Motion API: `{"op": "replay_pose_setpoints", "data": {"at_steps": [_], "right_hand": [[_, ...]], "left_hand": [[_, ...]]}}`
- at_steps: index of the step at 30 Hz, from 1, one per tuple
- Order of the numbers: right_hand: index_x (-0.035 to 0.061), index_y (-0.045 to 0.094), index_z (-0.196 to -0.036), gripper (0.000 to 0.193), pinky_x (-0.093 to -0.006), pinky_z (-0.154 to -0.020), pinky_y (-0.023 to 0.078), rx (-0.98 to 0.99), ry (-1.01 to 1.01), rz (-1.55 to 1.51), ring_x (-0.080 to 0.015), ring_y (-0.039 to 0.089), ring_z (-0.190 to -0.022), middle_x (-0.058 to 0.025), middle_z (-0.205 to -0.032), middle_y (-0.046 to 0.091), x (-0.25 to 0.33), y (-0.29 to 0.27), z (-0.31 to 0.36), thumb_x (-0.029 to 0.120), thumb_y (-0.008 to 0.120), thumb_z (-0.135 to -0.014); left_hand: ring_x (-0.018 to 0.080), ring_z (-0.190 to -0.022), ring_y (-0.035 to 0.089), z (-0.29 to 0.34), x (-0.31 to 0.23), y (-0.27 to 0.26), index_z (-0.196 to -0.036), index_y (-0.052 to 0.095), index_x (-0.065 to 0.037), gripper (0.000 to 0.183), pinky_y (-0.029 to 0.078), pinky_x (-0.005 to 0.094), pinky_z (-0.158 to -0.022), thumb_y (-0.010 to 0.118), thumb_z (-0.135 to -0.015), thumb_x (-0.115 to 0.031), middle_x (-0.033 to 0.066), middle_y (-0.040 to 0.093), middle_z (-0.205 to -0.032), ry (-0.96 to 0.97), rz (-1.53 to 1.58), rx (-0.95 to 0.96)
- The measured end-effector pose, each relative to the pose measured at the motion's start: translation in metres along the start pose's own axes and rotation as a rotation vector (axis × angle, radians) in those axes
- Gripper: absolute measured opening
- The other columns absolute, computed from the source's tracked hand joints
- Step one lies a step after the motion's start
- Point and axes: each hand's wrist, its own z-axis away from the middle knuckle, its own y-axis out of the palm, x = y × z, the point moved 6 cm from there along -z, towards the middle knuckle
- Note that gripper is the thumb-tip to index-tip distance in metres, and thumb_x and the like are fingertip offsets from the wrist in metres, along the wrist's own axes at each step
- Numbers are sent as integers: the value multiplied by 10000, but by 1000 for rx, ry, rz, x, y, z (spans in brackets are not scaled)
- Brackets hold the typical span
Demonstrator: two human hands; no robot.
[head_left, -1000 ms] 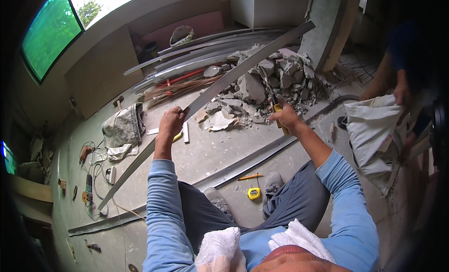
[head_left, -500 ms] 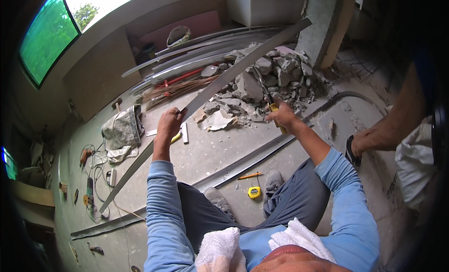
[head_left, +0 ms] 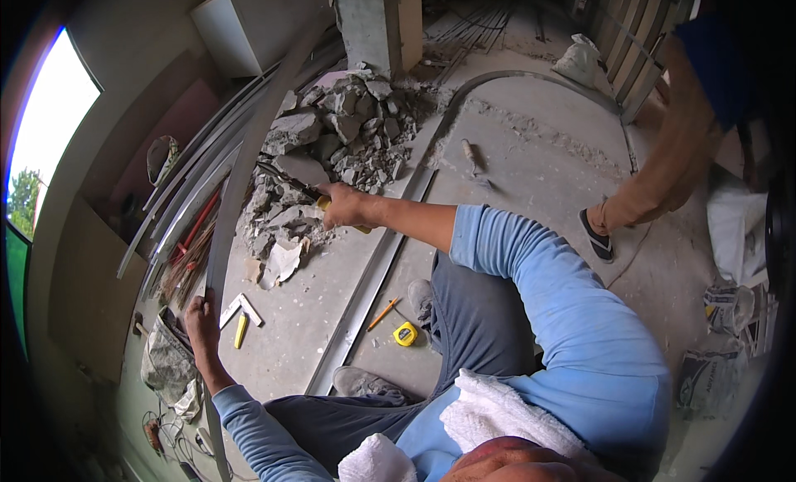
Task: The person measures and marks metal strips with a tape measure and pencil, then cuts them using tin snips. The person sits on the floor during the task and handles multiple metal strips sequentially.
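My left hand (head_left: 201,324) is closed around a long grey metal channel (head_left: 236,175), which runs from the lower left up past the rubble. My right hand (head_left: 344,207) grips the yellow handles of a pair of tin snips (head_left: 286,178); their dark jaws point toward the channel, and whether they touch it I cannot tell. Below the left hand's reach lie a white L-shaped piece (head_left: 245,305) and a yellow strip-like tool (head_left: 240,331). Between my feet are a yellow tape measure (head_left: 405,334) and a pencil (head_left: 383,314), beside a metal track (head_left: 347,334) on the floor.
Broken concrete (head_left: 348,125) is heaped ahead, beside a pillar (head_left: 367,26). Metal channels (head_left: 195,175) lie stacked at left, near a rumpled sack (head_left: 166,362) and a drill (head_left: 152,435). A trowel (head_left: 470,155) rests on the floor; another person's leg (head_left: 655,184) stands at right.
The view has swung to the right. The channel now stands steeper in the picture, and my right hand with the snips has come closer to it. My left hand still holds it.
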Motion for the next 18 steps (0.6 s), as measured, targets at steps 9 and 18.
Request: {"op": "replay_pose_setpoints", "data": {"at_steps": [9, 18], "right_hand": [[18, 436, -1491, 876, -343, -1006, 477, -5, -21, 34, -267, 594, -1153, -189, -1292, 613, -11, 5, -12, 41, 753, -675], [19, 487, -1441, 828, -328, -951, 482, -48, -22, -14, -229, 587, -1080, -134, -1197, 624, -24, 5, -21, 38, 775, -665]], "left_hand": [[399, -694, 577, 2, -2, 1, -815, 604, 43, 449, 446, 474, -682, 602, -987, -372, 269, 582, -741, 7, -17, 16], [476, -874, 625, 3, -8, -3, -880, 634, 42, 489, 470, 512, -763, 593, -986, -434, 298, 643, -878, -17, -71, 51]]}}
